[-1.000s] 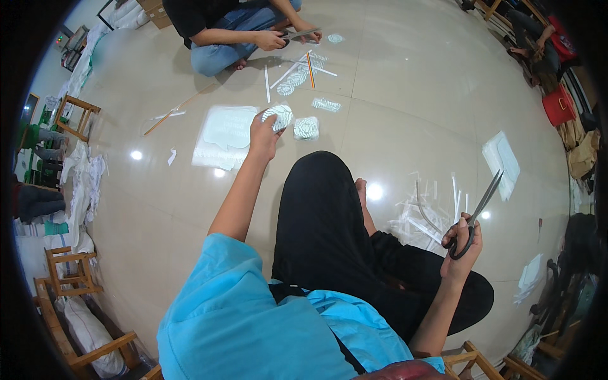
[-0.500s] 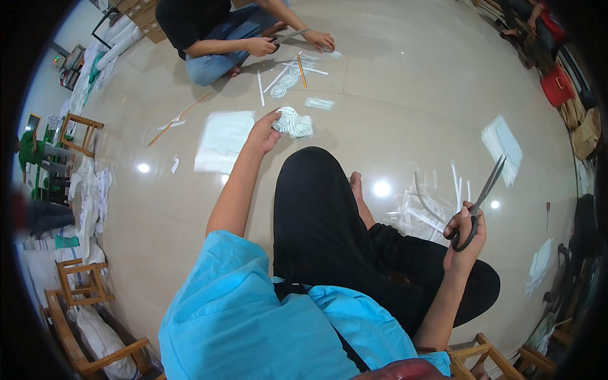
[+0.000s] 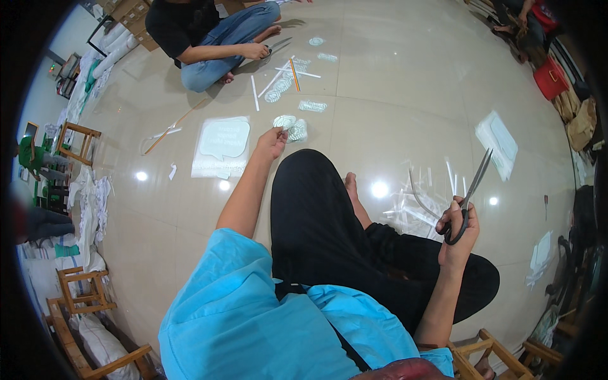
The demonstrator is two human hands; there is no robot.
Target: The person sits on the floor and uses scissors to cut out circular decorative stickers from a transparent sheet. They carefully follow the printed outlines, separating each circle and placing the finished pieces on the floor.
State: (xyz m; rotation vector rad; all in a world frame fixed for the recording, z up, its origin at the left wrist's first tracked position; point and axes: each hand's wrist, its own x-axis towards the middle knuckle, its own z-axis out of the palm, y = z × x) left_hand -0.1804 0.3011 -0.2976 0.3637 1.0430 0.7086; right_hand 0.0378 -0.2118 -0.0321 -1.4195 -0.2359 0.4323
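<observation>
My left hand (image 3: 272, 143) reaches out beyond my raised knee, its fingers pinched at the edge of a white cutout with wavy green stripes (image 3: 296, 130). Whether the cutout rests on the floor I cannot tell. In my right hand (image 3: 460, 234), held over my folded leg, is a pair of scissors with black handles (image 3: 482, 174). Their long blades point up and away, almost together. Just left of my left hand lie pale blue speech-bubble sheets (image 3: 223, 138). Beyond it are more striped cutouts (image 3: 313, 106), white strips (image 3: 255, 94) and an orange pencil-like stick (image 3: 296, 75).
Across from me a person in black (image 3: 190, 38) sits cross-legged with scissors. Clear and white scraps (image 3: 415, 209) lie beside my right knee. Another sheet stack (image 3: 497, 142) is farther right. Wooden stools (image 3: 79, 142) stand left, and a red bucket (image 3: 551, 79) far right.
The striped cutout in my left hand has tilted and appears lower. The other person's far hand has drawn away from the pieces, leaving a round one on the floor. My right hand barely moved.
</observation>
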